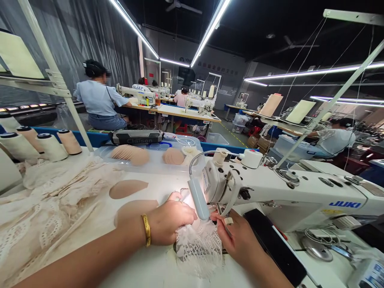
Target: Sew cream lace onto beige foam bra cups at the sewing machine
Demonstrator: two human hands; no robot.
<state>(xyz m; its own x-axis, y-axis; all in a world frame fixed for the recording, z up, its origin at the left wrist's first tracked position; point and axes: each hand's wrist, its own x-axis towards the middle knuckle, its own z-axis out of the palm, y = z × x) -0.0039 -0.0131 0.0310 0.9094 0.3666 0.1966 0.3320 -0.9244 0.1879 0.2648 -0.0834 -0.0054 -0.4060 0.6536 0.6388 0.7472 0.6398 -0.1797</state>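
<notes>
White lace fabric (199,246) lies at the needle area of a white sewing machine (288,188) and drapes towards me. My left hand (172,220), with a gold bangle at the wrist, presses on the lace from the left, its fingers bent and closed on the cloth. On the other side, my right hand (234,234) pinches the lace edge close to the presser foot. A grey lamp (198,200) on a bendy neck shines down between the hands and covers the needle and part of the cloth. Two beige cup-shaped pieces (129,189) lie left of my left hand.
Heaped lace (60,208) covers the table's left side. Behind it stand thread cones (52,146). A clear tray (153,166) holds stacked beige pads (130,155). A black phone-like slab (274,244) lies right of my right hand. Other people sit at machines beyond.
</notes>
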